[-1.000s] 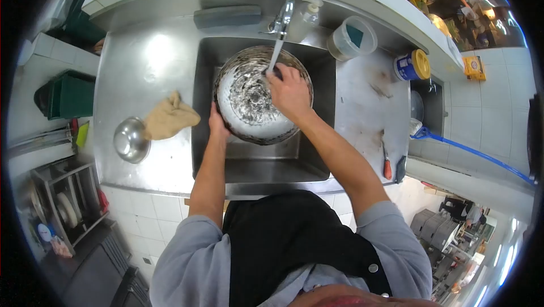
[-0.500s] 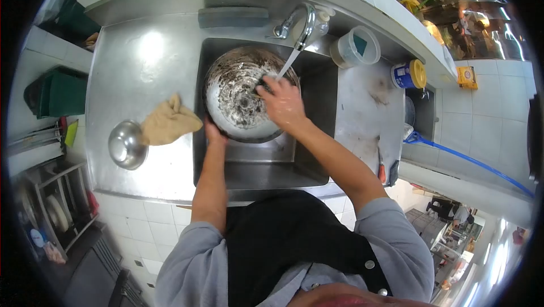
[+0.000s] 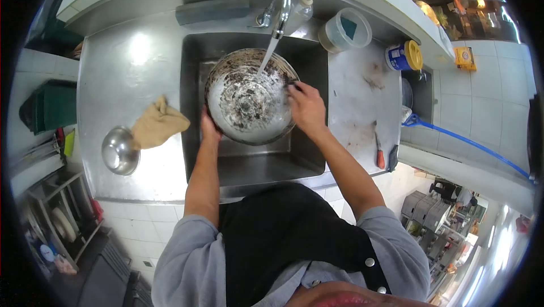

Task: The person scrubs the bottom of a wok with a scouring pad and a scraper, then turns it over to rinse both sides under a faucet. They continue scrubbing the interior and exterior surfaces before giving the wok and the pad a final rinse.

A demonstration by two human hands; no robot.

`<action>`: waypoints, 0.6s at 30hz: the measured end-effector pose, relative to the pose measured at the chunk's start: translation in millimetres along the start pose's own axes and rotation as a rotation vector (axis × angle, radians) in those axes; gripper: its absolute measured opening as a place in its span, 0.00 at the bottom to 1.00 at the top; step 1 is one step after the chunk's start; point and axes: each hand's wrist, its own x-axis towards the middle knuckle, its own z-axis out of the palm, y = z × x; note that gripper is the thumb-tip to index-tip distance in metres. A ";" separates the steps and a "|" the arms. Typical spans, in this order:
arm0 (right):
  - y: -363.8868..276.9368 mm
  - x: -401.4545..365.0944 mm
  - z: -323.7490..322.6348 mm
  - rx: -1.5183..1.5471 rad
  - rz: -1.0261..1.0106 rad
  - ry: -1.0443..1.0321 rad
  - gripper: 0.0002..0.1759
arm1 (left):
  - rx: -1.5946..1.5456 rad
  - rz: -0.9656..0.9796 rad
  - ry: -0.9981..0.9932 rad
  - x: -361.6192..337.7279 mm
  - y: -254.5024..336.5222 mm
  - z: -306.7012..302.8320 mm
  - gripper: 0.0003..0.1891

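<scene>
A round metal pan [image 3: 243, 103] with dark burnt patches is tilted in the steel sink [image 3: 249, 171]. Water from the curved faucet [image 3: 281, 15] runs onto its surface. My left hand [image 3: 210, 125] grips the pan's lower left rim. At the right rim, my right hand [image 3: 307, 108] is closed round a small dark scrubber [image 3: 293, 86], mostly hidden by the fingers.
Left of the sink lie a tan cloth [image 3: 160, 124] and a metal bowl [image 3: 120, 150]. A clear tub [image 3: 344, 30], a blue container with yellow lid [image 3: 403, 56] and an orange-handled tool [image 3: 380, 158] are on the right. A soap bottle [image 3: 300, 13] stands behind the faucet.
My right hand has moved from the pan's middle out to its right rim with the scrubber. My left hand still holds the pan. The whole view has shifted slightly.
</scene>
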 end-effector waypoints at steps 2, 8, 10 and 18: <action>33.9 -16.8 -8.4 0.133 0.246 -0.019 0.21 | 0.006 -0.020 -0.016 -5.2 -1.1 9.0 0.36; 76.5 -32.9 -16.1 0.691 0.679 -0.008 0.25 | -0.006 -0.131 -0.035 -10.1 -22.9 44.1 0.40; 71.0 -32.1 -32.6 0.788 0.776 0.019 0.26 | 0.002 -0.171 -0.051 -1.8 -36.3 47.9 0.41; 97.6 -91.9 -105.7 0.936 0.816 0.170 0.25 | 0.321 -0.134 -0.056 -58.7 -47.9 138.5 0.40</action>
